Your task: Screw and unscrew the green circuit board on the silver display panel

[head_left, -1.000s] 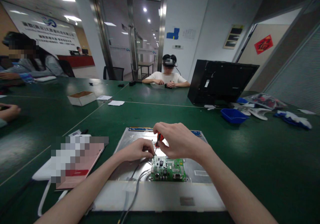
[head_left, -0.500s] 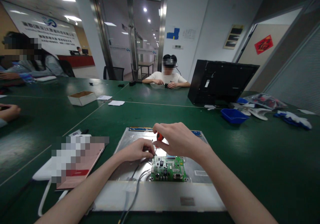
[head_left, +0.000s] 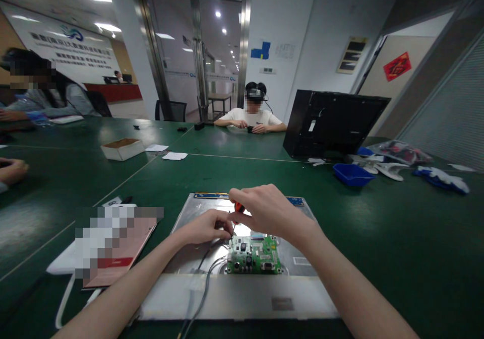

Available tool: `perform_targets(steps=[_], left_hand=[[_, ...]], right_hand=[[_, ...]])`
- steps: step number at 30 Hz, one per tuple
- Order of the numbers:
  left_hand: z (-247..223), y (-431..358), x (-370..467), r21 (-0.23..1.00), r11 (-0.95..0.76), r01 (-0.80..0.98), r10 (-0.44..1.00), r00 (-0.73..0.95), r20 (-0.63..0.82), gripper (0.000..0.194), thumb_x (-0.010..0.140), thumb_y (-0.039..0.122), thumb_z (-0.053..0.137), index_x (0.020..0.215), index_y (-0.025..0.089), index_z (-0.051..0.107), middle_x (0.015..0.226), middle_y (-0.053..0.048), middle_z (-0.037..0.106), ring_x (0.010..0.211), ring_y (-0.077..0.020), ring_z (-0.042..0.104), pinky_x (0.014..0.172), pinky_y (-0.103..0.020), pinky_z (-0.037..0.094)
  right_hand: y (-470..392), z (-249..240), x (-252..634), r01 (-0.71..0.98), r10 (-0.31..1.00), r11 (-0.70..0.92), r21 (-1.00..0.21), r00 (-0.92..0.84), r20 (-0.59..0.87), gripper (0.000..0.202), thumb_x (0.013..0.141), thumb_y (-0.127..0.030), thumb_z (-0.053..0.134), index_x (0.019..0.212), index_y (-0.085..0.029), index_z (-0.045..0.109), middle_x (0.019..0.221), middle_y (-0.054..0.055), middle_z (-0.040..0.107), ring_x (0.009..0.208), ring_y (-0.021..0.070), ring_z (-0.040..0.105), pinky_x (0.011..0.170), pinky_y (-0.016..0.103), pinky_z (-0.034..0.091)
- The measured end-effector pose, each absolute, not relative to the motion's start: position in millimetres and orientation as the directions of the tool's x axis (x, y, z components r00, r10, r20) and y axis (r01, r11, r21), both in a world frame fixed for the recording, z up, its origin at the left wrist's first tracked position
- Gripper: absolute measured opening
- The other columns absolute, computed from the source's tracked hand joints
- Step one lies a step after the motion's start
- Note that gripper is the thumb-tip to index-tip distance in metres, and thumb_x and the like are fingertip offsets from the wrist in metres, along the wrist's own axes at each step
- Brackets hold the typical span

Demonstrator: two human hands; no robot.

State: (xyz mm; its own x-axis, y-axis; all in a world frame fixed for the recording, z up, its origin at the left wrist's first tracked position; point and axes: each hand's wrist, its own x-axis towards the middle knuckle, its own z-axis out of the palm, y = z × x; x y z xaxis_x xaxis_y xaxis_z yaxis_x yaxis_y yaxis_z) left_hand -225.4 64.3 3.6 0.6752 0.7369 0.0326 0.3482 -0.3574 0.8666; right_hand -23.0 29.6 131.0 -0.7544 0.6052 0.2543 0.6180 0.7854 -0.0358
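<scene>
A flat metal display panel [head_left: 302,293] lies on the green table in front of me, with a green circuit board [head_left: 254,255] on its back. My right hand [head_left: 266,208] grips a screwdriver with a red and black handle [head_left: 238,207], its shaft pointing down at the board's upper left corner. Beside that corner, my left hand [head_left: 212,225] has its fingers pinched close to the screwdriver's tip; whether they hold the shaft or a small part is hidden. Dark cables [head_left: 207,283] run from the board's left side over the panel's near edge.
Left of the panel lie a pink booklet [head_left: 124,258] and a white device. A white box [head_left: 123,149] stands farther left. At the right are a black monitor housing [head_left: 333,122], a blue tray [head_left: 353,174] and gloves [head_left: 441,179]. Co-workers sit across and at the left.
Both hands keep nearly the same pose at the board's corner. The whole view has shifted very slightly.
</scene>
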Motion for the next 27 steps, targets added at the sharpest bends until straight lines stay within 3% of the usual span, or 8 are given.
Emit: perform_targets(steps=[5, 8, 16, 21, 27], left_hand=[[3.0, 65.1, -226.0, 0.847, -0.392, 0.36, 0.735, 0.676, 0.053, 0.006, 0.071, 0.013, 0.066, 0.077, 0.014, 0.067, 0.073, 0.001, 0.064, 0.068, -0.0134, 0.057, 0.064, -0.022, 0.042], [1.7, 65.6, -226.2, 0.848, -0.394, 0.356, 0.731, 0.68, 0.054, 0.007, 0.071, 0.012, 0.066, 0.077, 0.014, 0.067, 0.072, 0.001, 0.063, 0.067, -0.0126, 0.055, 0.062, -0.021, 0.041], [3.4, 64.7, -226.3, 0.84, -0.379, 0.388, 0.744, 0.668, 0.027, 0.007, 0.073, 0.014, 0.065, 0.079, 0.016, 0.067, 0.075, 0.001, 0.066, 0.072, -0.0142, 0.058, 0.071, -0.024, 0.043], [3.7, 65.6, -225.9, 0.838, -0.398, 0.374, 0.733, 0.679, 0.046, 0.008, 0.072, 0.015, 0.066, 0.08, 0.015, 0.067, 0.075, 0.0, 0.065, 0.069, -0.0138, 0.057, 0.065, -0.023, 0.042], [1.8, 65.3, -226.3, 0.86, -0.365, 0.355, 0.732, 0.681, 0.03, 0.006, 0.072, 0.014, 0.066, 0.078, 0.015, 0.066, 0.074, 0.001, 0.065, 0.069, -0.0133, 0.057, 0.065, -0.022, 0.043]], right_hand=[[26.8, 131.9, -20.2, 0.562, 0.558, 0.824, -0.071, -0.782, 0.279, 0.015, 0.081, -0.023, 0.048, 0.095, -0.017, 0.051, 0.097, 0.005, 0.061, 0.064, 0.0109, 0.048, 0.051, 0.027, 0.022], [26.3, 132.1, -21.0, 0.558, 0.561, 0.825, -0.095, -0.784, 0.264, 0.018, 0.08, -0.02, 0.047, 0.098, -0.017, 0.05, 0.094, 0.004, 0.061, 0.064, 0.0107, 0.048, 0.051, 0.027, 0.023], [29.6, 131.9, -24.4, 0.635, 0.616, 0.772, -0.015, -0.742, 0.266, 0.019, 0.089, -0.036, 0.046, 0.093, -0.019, 0.051, 0.081, 0.001, 0.063, 0.059, 0.0103, 0.047, 0.05, 0.027, 0.019], [28.9, 131.2, -20.4, 0.589, 0.586, 0.804, -0.079, -0.765, 0.268, 0.016, 0.084, -0.027, 0.049, 0.096, -0.017, 0.051, 0.093, 0.004, 0.061, 0.063, 0.0102, 0.049, 0.05, 0.026, 0.022], [28.9, 131.1, -21.8, 0.605, 0.61, 0.79, -0.103, -0.755, 0.24, 0.017, 0.083, -0.022, 0.047, 0.099, -0.018, 0.049, 0.09, 0.003, 0.064, 0.065, 0.0118, 0.052, 0.051, 0.026, 0.022]])
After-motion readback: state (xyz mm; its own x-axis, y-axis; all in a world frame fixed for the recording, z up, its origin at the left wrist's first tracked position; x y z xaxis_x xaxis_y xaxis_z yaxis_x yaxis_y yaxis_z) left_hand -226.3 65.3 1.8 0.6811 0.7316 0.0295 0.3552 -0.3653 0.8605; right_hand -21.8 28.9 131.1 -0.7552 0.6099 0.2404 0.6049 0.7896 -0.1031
